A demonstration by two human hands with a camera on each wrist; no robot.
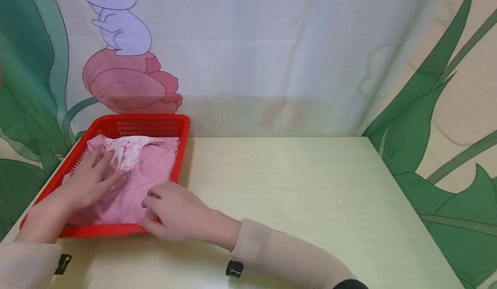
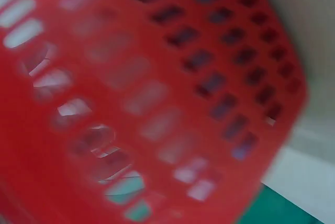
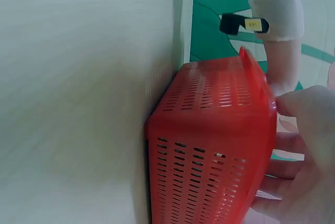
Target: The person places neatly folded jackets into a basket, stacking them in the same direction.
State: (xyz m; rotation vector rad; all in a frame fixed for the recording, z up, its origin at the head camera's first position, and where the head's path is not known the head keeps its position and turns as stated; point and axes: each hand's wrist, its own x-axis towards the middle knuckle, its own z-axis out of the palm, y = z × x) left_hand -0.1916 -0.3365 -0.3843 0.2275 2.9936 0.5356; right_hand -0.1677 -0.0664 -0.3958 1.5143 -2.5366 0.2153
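Note:
A folded pink garment (image 1: pixel 155 164) with a white patterned part and a small dark detail near its middle lies in a red plastic basket (image 1: pixel 181 151). My left hand (image 1: pixel 87 181) rests on the garment's left side, fingers spread. Over the basket's near right corner is my right hand (image 1: pixel 174 213), its fingers loosely bent, with a gap between thumb and fingers. The right wrist view shows this hand (image 3: pixel 309 150) at the rim, thumb close to the edge and fingertips partly hidden behind it. Only the perforated basket wall (image 2: pixel 131 77), blurred, fills most of the left wrist view.
The basket stands at the left of a pale wooden table (image 1: pixel 310 202). Behind the table hangs a light curtain (image 1: pixel 248 56) printed with a white animal and a pink flower. Green printed leaves (image 1: pixel 411 125) border the right side. Black clips (image 1: pixel 234 269) sit by both sleeves.

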